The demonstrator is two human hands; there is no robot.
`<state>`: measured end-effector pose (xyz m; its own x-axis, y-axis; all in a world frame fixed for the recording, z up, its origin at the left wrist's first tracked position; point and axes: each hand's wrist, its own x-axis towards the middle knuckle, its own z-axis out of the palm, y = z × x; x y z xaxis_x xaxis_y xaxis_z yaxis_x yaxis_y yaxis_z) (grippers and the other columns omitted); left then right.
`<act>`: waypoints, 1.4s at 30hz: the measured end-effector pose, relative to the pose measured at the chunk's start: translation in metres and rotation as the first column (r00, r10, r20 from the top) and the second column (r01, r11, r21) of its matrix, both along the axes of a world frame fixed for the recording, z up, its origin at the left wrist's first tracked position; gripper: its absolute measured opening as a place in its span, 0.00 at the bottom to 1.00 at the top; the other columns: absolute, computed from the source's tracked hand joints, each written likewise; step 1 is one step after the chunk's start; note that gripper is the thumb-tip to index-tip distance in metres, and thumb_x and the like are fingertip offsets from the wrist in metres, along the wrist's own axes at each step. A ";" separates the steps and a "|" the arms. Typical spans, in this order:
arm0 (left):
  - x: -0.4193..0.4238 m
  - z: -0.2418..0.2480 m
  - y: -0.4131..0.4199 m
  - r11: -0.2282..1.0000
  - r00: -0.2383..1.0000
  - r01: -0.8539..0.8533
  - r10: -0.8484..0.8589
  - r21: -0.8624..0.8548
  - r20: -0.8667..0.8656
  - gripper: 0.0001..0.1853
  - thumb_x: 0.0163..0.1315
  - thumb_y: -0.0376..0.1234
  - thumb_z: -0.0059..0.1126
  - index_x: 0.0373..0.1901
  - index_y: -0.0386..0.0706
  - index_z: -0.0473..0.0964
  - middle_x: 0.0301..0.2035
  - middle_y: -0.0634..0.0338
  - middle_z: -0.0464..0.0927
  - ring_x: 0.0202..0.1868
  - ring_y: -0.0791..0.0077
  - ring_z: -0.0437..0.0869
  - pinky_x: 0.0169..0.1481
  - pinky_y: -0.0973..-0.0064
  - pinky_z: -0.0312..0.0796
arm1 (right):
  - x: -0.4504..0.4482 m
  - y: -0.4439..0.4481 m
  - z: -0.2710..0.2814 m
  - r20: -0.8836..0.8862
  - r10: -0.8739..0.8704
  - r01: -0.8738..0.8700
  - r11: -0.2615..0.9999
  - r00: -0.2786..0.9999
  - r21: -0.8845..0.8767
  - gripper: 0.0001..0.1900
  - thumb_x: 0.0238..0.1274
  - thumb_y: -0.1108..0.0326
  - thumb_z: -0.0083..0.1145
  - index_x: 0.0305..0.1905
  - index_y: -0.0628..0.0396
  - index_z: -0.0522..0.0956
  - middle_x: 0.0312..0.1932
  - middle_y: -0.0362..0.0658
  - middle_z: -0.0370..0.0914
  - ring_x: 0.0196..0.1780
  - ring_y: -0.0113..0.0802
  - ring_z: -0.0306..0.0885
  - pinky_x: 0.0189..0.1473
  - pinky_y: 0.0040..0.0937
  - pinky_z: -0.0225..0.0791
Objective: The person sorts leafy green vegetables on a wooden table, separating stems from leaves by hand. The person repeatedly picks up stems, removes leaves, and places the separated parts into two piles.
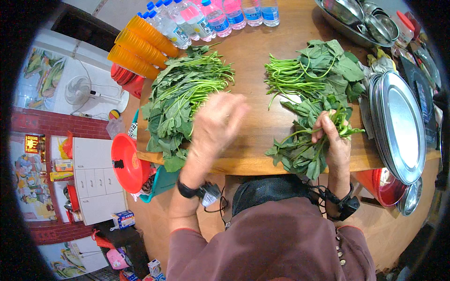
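Observation:
My right hand (332,131) grips a bunch of leafy greens (309,158), its leaves hanging over the front edge of the wooden table (246,140). Stem ends poke out above the fist. Motion blurs my left hand (221,123), which is over the near right side of a large pile of leafy greens (175,109); whether its fingers hold anything is not clear. Beyond my right hand lies a second bundle of greens (316,73), stems pointing left. A small white thing (291,99) is partly covered by its leaves.
Orange cup stacks (140,49) and water bottles (211,19) line the far left. Steel bowls (358,21) sit far right, with stacked metal trays (402,126) nearer. A red basin (128,163) is beside the table's left edge; a red bucket (381,186) stands below right.

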<state>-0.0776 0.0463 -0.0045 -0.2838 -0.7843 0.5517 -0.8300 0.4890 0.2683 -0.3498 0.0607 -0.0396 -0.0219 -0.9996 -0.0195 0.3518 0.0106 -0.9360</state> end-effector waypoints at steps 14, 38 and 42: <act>0.108 -0.003 -0.049 0.806 0.883 -0.467 0.401 0.364 0.245 0.22 0.58 0.43 0.63 0.46 0.35 0.83 0.45 0.43 0.82 0.50 0.51 0.82 0.59 0.61 0.72 | -0.021 -0.010 -0.006 0.073 0.033 -0.029 0.998 0.997 -0.061 0.14 0.75 0.58 0.53 0.36 0.57 0.72 0.31 0.44 0.78 0.34 0.29 0.74 0.39 0.27 0.69; 0.055 0.035 -0.016 0.970 0.968 -0.243 0.243 0.008 -0.071 0.11 0.71 0.32 0.55 0.50 0.37 0.80 0.37 0.50 0.81 0.37 0.59 0.83 0.43 0.67 0.75 | -0.020 -0.008 -0.017 0.151 0.050 -0.048 0.999 0.987 -0.020 0.17 0.63 0.68 0.66 0.52 0.65 0.78 0.28 0.37 0.71 0.30 0.26 0.72 0.33 0.23 0.65; 0.000 0.019 0.003 0.991 0.989 -0.060 0.075 0.123 -0.125 0.09 0.68 0.30 0.57 0.47 0.39 0.81 0.35 0.50 0.81 0.35 0.56 0.83 0.39 0.64 0.76 | -0.009 -0.003 -0.013 0.034 0.096 -0.095 0.995 0.995 -0.025 0.18 0.61 0.69 0.66 0.55 0.64 0.79 0.28 0.35 0.75 0.31 0.23 0.75 0.35 0.21 0.68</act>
<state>-0.0773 0.0498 0.0144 -0.1604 -0.8613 0.4821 -0.8146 0.3913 0.4281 -0.3584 0.0576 -0.0525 0.0742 -0.9972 0.0046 0.3829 0.0243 -0.9235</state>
